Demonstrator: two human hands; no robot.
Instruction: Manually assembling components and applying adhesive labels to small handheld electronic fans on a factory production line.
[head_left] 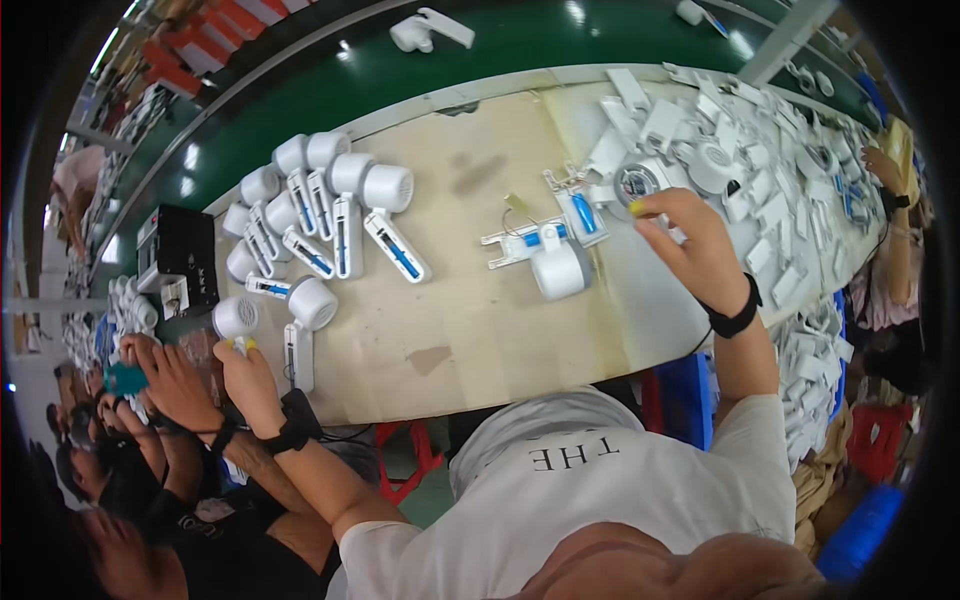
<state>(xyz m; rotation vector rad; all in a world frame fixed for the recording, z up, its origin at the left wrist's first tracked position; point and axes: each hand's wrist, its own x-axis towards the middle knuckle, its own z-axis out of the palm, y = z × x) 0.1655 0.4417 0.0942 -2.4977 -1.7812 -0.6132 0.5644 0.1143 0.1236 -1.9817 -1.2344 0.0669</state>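
My left hand [250, 382], with yellow covers on its fingertips, is closed at the left table edge on a white handheld fan [236, 317], whose round head shows beyond the fingers. The fan's handle is mostly hidden. Over the right side my right hand [690, 250] reaches out, thumb and forefinger apart. Its yellow-covered fingertip is close to an open round fan head [637, 185] with its inside showing; contact is unclear. Left of this hand lies a fan [560, 270] beside opened handle shells [583, 215] with blue cells and thin wires.
Several white fans [345, 215] with blue cells in open handles lie grouped at the left. White casing parts [715, 140] are heaped at the right. A black box [187, 262] stands far left, near a co-worker's hands [180, 385]. Beyond the table runs a green conveyor [360, 75].
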